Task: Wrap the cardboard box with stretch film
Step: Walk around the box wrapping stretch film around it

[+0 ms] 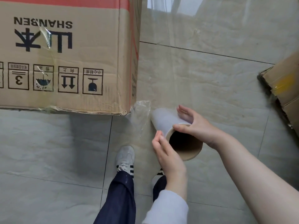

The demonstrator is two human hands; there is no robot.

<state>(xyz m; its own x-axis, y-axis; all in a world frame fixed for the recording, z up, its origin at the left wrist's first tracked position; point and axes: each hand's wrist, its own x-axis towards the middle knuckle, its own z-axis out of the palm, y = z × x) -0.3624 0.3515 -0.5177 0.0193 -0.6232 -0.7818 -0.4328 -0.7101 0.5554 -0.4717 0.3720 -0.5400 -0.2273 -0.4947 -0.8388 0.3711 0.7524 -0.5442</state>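
The stretch film roll (165,120) sits just off the near right corner of the SHANBEN cardboard box (64,54), and a loose film tail (140,113) reaches that corner. The right hand (195,126) grips the roll, thumb on its cardboard core rim. The left hand (168,156) presses straight fingers against the roll's side.

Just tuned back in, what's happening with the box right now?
A person holds a clear stretch film roll on a cardboard core beside the near corner of the large printed brown cardboard box. The right hand grips the roll near its open end; the left hand lies flat against its side. A loose film tail reaches toward that corner; whether it sticks there is unclear.
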